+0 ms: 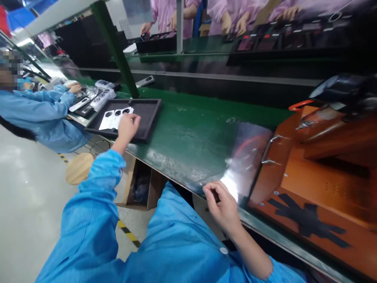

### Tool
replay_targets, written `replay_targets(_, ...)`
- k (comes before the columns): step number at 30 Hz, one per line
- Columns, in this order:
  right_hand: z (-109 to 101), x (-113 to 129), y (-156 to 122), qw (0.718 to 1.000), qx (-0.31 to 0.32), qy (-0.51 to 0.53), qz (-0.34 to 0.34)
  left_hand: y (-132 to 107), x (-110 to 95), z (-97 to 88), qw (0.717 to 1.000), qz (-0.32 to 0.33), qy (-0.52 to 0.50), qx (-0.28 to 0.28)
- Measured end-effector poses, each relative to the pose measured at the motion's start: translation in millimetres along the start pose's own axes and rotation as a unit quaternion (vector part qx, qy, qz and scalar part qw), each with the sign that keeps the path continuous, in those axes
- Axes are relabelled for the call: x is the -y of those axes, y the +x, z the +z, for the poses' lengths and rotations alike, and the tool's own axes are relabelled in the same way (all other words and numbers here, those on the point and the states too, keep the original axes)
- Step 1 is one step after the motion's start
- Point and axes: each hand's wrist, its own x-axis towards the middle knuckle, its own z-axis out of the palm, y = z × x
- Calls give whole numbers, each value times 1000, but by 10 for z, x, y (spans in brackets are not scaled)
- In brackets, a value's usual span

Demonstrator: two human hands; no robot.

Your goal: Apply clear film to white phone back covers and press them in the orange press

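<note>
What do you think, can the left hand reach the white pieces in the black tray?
Probably yes: the left hand is close to the white pieces, and nothing seems in between.

on the left of the green table (188, 129), the left hand (129, 127) is just beside white pieces (106, 122) in a black tray (146, 116). the right hand (222, 204), curled, is by the near edge, left of an orange machine (277, 151).

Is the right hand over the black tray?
No, the left hand is over the black tray, while the right hand is near the edge of the green table.
</note>
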Motion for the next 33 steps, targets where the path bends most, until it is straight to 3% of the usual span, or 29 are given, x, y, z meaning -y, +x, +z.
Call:
replay_targets(3,67,-87,-35,1000,-17,-6,12,619,131,-170,998,-54,28,-21)
replay_targets(6,85,-98,-24,1000,-11,4,1,858,189,-264,995,-85,39,-18)
replay_targets(12,33,-72,26,998,-13,42,38,875,169,-402,995,-82,28,-54)
replay_targets(16,-19,-29,57,991,-1,85,99,749,91,-501,992,-75,0,-96)
replay_targets(18,-70,27,115,981,-9,119,156,517,29,-394,993,-69,-21,-97)
replay_targets(20,-145,79,225,967,-32,146,207,85,-60,-141,996,-46,-59,-55)
replay_targets(24,-309,57,527,955,-49,146,252,-1239,-316,526,982,11,-157,107)
replay_targets(27,-362,-34,698,954,-18,128,269,-2083,-553,864,962,40,-199,182)
replay_targets(30,-349,-103,795,960,13,81,268,-2422,-719,960,961,129,-152,191)
replay_targets(33,-311,-145,866,962,27,30,271,-2402,-692,881,962,199,-50,181)
